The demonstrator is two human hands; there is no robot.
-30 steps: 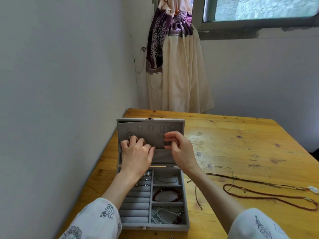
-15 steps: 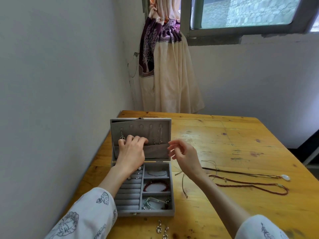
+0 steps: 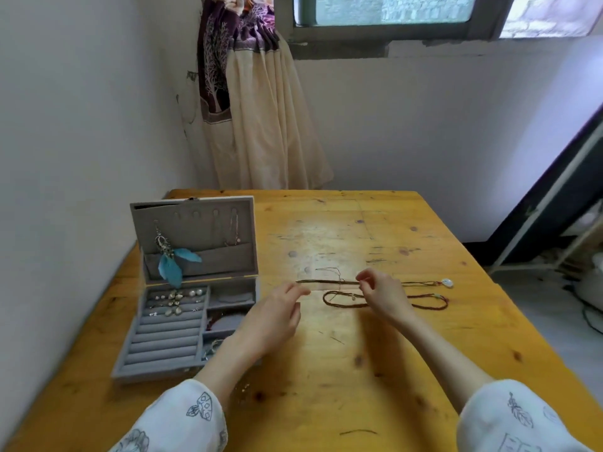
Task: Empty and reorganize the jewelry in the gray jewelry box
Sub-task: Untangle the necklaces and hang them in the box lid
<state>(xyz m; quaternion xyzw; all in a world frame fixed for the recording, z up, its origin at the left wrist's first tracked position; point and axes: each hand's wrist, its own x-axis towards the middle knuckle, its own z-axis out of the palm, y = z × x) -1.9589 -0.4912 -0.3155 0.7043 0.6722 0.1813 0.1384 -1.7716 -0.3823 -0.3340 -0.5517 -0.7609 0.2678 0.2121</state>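
Both hands have left the lid of the gray jewelry box (image 3: 192, 288) and moved right, out over the wooden table (image 3: 359, 370). Nearest is the left hand (image 3: 272, 318), just right of the box, with its fingers loosely curled; it looks like it holds nothing, but it is blurry, so a thin thread there could be missed. A little farther and to the right, the right hand (image 3: 380, 293) pinches its thumb and first finger together over the cords, and I cannot tell if it really has one. Under that hand lies a looped reddish-brown cord necklace (image 3: 421, 305), and just behind it a long thin dark cord (image 3: 323, 282) with a small white pendant (image 3: 447, 282) at its far right end. These cords are light, soft and floppy, and they would tangle fast, so it is best to lift one near the middle or by the pendant. The box sits open at the left with small pearl earrings (image 3: 176, 300) on its ring rolls. A blue feather earring (image 3: 171, 261) hangs from the raised lid and a thin chain (image 3: 233, 231) hangs farther right. The feather would bend easily, so take it by its metal hook.
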